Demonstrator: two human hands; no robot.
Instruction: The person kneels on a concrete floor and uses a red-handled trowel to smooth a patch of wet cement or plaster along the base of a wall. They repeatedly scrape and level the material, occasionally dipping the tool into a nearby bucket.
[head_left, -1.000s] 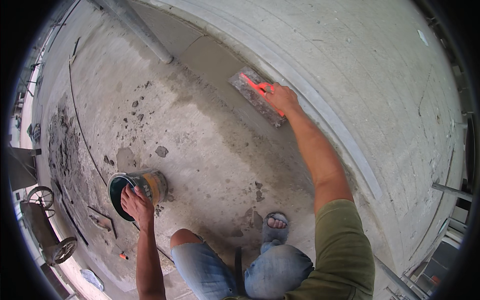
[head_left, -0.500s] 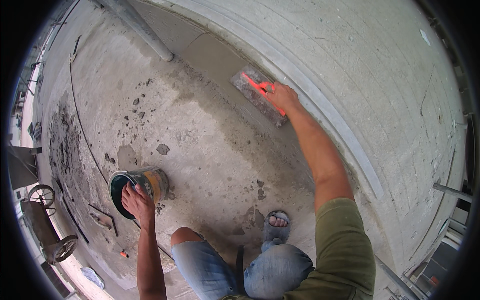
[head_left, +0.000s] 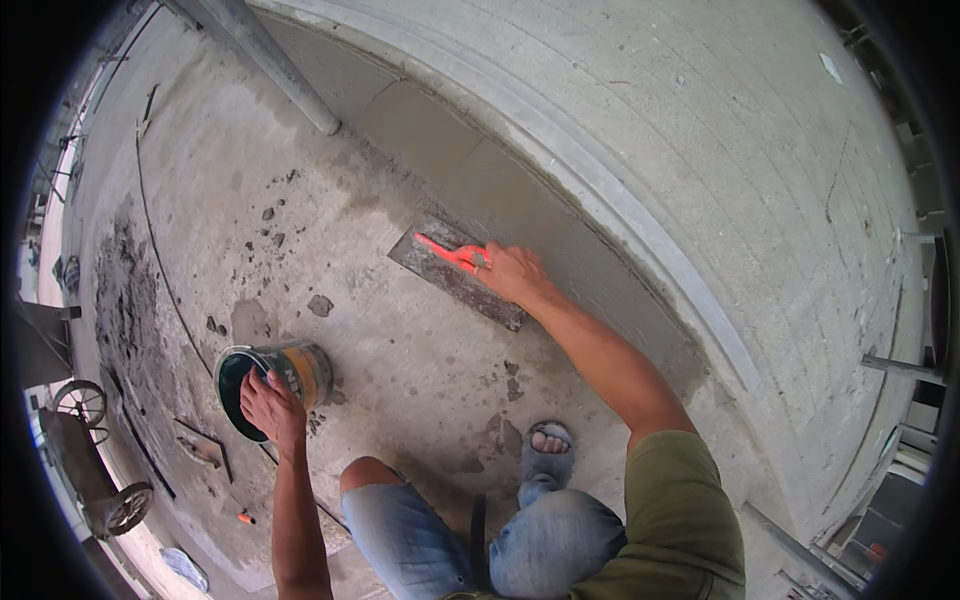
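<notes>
My right hand (head_left: 515,274) is wrapped around the red handle of a flat rectangular plastering trowel (head_left: 437,268). The trowel's blade is smeared with grey mortar and sits beside the inner edge of a wet, smoothed mortar strip (head_left: 440,135); whether it touches the floor I cannot tell. At the left, my left hand (head_left: 273,408) grips the rim of a tilted bucket (head_left: 300,368), dark green inside with a dark and yellow outside. Its fingertips reach over the rim, and what lies deeper in the bucket is hidden in shade.
A metal pole (head_left: 280,75) slants down beside the mortar strip. A long pale straightedge-like strip (head_left: 680,255) borders its far side. Mortar crumbs (head_left: 320,305) dot the concrete floor. Another float (head_left: 203,448) lies left of the bucket, near a wheeled cart (head_left: 85,465).
My right hand has drawn the trowel left and toward me, off the mortar strip's far side. My left hand stays on the bucket.
</notes>
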